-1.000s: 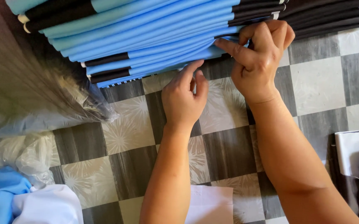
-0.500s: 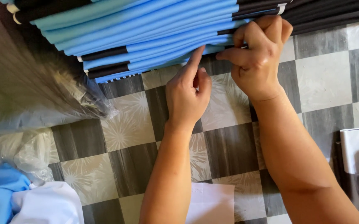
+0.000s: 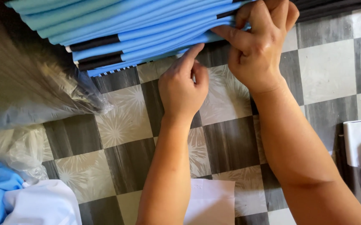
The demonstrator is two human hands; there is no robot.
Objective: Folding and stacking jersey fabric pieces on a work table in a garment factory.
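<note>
We are separating layers at the near edge of the stack of blue and black fabric strips (image 3: 147,29), far on the checkered floor (image 3: 326,66). Our right hand (image 3: 257,46) pinches layers; our left hand (image 3: 182,85) has its grip released, fingertip touching the edge. Next, we judge, comes isolating one strip.

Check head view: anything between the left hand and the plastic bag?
Only bare checkered floor lies between the left hand and the plastic bag, as the head view shows; the blue fabric stack sits above that stretch.
</note>
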